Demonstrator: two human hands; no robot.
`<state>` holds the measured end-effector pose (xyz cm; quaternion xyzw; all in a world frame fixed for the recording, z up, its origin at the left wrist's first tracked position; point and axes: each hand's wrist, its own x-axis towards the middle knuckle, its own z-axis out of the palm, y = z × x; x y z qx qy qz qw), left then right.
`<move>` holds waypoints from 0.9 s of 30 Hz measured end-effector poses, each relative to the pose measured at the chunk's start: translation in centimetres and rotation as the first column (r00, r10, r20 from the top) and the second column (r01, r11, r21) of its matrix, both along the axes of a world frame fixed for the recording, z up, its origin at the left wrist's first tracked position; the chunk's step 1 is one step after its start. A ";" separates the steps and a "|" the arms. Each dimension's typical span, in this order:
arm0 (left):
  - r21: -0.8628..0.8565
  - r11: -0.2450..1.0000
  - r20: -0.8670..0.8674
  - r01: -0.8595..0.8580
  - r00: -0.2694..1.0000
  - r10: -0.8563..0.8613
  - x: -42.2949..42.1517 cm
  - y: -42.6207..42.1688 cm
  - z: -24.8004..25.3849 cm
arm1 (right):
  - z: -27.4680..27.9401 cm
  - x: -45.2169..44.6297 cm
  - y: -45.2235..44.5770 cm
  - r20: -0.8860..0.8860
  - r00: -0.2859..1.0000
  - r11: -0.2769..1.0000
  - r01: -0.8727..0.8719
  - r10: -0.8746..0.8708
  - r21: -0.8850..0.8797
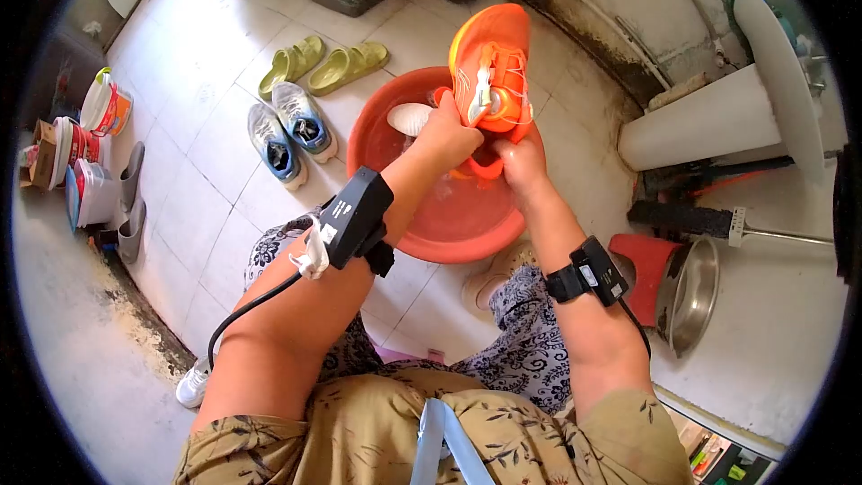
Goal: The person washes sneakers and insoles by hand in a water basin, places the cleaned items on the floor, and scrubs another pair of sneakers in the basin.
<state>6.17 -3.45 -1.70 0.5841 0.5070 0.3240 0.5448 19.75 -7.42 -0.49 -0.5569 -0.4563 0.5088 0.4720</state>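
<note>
Head camera shows me the orange shoe (496, 67) at one o'clock, left hand (453, 136) and right hand (522, 162) both gripping its ankle end, so I'd hold that end low over the basin (458, 235).

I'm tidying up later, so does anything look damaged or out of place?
Yes: the left-hand wall looks damaged, with brown and black blotches breaking its pale surface. The metal bowl on the right is tipped on its side, perhaps just stored that way.
</note>
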 end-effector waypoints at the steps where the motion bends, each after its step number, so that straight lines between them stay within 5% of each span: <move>1: 0.069 0.997 0.004 -0.042 0.999 0.042 0.1 -0.2 0.0 | 1.1 -0.3 -0.4 -0.080 0.996 0.998 -0.053 0.051 -0.035; 6: 0.234 0.965 -0.004 -0.122 0.992 0.126 0.9 -0.2 -0.6 | 2.3 0.3 -1.1 -0.140 0.975 0.981 -0.185 0.175 -0.063; 8: 0.285 0.948 0.096 -0.140 0.988 0.117 1.2 -0.1 -1.7 | 2.1 0.7 -1.3 -0.309 0.933 0.966 -0.231 0.187 -0.113; 10: 0.248 0.962 0.241 -0.118 0.969 0.057 0.9 -0.8 0.1 | 3.1 0.4 -1.2 -0.284 0.940 0.972 -0.220 0.189 -0.083; 13: -0.158 0.984 0.432 0.088 0.902 -0.011 0.2 -2.2 3.2 | 3.2 -0.1 -0.9 -0.130 0.991 0.985 0.054 -0.033 0.164; 14: -0.157 0.983 0.432 0.093 0.902 -0.016 0.3 -2.2 3.0 | 3.2 0.0 -1.0 -0.130 0.991 0.985 0.059 -0.037 0.165; 17: -0.156 0.977 0.417 0.145 0.907 -0.068 0.1 -2.0 2.6 | 4.1 -0.4 -1.8 0.274 0.952 0.940 0.041 -0.141 0.339; 23: -0.044 0.983 0.268 0.179 0.950 -0.161 0.1 -2.1 2.6 | 4.6 -0.5 -2.4 0.435 0.876 0.906 0.003 -0.207 0.424; 25: 0.081 0.995 0.161 0.066 0.984 -0.079 0.5 -2.5 2.3 | 3.9 -0.5 -2.5 0.572 0.778 0.887 -0.039 -0.261 0.459; 27: 0.061 0.998 0.305 0.026 0.951 -0.044 0.9 -2.3 1.6 | 3.7 -0.5 -2.4 0.590 0.761 0.866 -0.077 -0.269 0.494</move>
